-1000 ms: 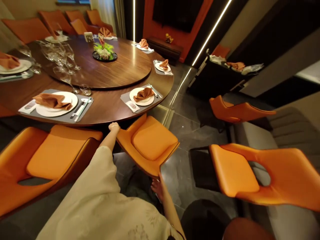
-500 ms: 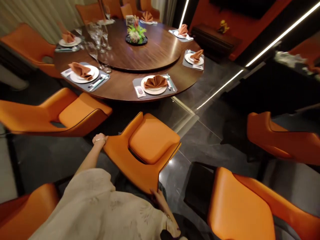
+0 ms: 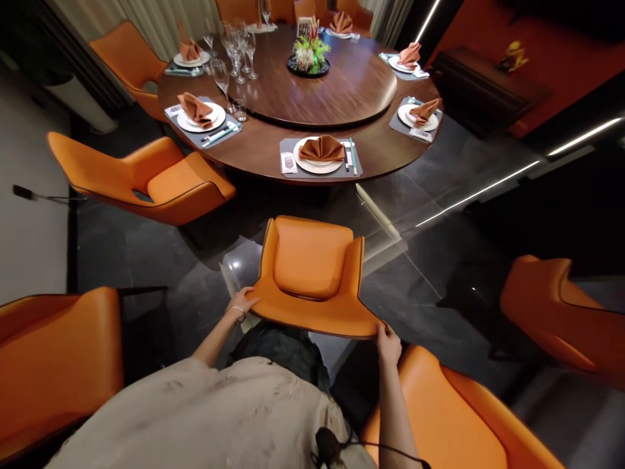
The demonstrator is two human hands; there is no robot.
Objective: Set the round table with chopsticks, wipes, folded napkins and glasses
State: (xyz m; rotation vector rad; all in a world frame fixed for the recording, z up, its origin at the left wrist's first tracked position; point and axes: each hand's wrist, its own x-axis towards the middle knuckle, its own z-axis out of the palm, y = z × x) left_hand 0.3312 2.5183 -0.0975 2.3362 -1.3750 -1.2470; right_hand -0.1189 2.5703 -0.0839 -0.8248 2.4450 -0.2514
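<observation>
An orange upholstered chair (image 3: 312, 267) stands in front of me, its seat facing the round wooden table (image 3: 263, 153). My left hand (image 3: 240, 303) is closed on the left corner of the chair's backrest. My right hand (image 3: 388, 342) grips the right corner of the same backrest. Straight beyond the chair lies a place setting with a white plate and a folded orange napkin (image 3: 321, 149) on a grey mat.
More orange chairs stand around: one at the left (image 3: 146, 182), one at the near left (image 3: 53, 365), one at the near right (image 3: 454, 417), one at the far right (image 3: 561, 312). Wine glasses (image 3: 234, 45) and a flower centrepiece (image 3: 307, 55) sit on the table. The floor is dark glossy tile.
The chair has turned to face the table squarely. My hands have shifted to the two corners of its backrest. The view has swung so the table sits straight ahead.
</observation>
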